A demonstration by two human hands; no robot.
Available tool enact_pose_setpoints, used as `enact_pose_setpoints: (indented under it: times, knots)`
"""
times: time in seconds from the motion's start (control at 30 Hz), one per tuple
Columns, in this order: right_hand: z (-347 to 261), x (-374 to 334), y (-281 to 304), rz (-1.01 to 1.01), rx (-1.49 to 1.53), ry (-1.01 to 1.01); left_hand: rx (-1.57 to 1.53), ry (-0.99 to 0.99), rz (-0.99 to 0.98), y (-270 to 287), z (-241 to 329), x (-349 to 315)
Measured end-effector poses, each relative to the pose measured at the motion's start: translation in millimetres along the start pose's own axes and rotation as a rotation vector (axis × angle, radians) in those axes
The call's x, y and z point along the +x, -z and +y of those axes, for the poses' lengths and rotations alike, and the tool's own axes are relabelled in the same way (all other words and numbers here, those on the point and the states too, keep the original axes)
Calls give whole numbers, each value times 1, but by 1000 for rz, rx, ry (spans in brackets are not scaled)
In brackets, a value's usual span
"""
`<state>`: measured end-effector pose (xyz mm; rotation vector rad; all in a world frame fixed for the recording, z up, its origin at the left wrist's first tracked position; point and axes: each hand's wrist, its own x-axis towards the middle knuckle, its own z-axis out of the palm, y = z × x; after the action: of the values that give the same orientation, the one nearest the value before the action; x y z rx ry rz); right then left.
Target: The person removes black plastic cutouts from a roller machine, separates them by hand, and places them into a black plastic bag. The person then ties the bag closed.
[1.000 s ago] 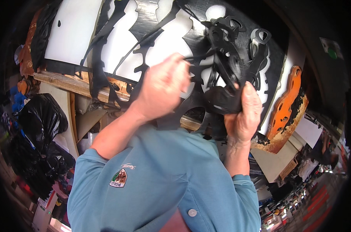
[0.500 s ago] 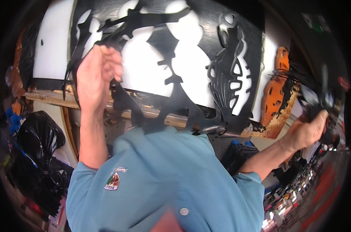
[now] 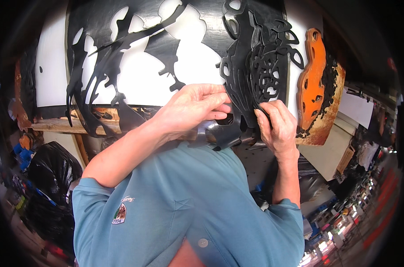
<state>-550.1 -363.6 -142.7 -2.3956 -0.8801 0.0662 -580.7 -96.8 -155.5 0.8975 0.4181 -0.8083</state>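
My right hand [image 3: 277, 122] pinches the lower edge of a stack of black cut-out pieces [image 3: 266, 66] between thumb and fingers. These flat pieces have many rounded holes and lie on the right part of the bench. To the left, my left hand [image 3: 202, 104] has its fingers stretched out, the tips against or just over the edge of another black cut-out piece [image 3: 237, 66]. A large black sheet [image 3: 157, 51] with wide curved openings spreads across the white board [image 3: 188, 66]. Its thin strips hang over the near edge.
An orange cutting form [image 3: 312, 80] with holes lies at the right on a worn tan board [image 3: 328, 115]. A wooden beam [image 3: 59, 126] runs along the bench's near edge. Black plastic bags [image 3: 53, 164] stand below on the left.
My right hand has come in from the far right, laying black cut-out pieces on the stack. My left hand has moved right and down from above the sheet.
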Motion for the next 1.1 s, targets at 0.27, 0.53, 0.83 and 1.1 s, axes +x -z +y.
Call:
enact_pose_setpoints:
  times: [0.27, 0.53, 0.83, 1.1]
  knots:
    - [-7, 3, -5, -86, -24, -12, -67, -42, 73, -6, -7, 4]
    - [-6, -3, -1, -102, 16, -79, -80, -59, 79, -2, -6, 6]
    - [-15, 12, 5, 103, 1019, -496, 437, -511, 142, -24, 3, -8]
    - [-38, 27, -12, 128, 1383, -488, 936, -1027, 242, -25, 13, -1]
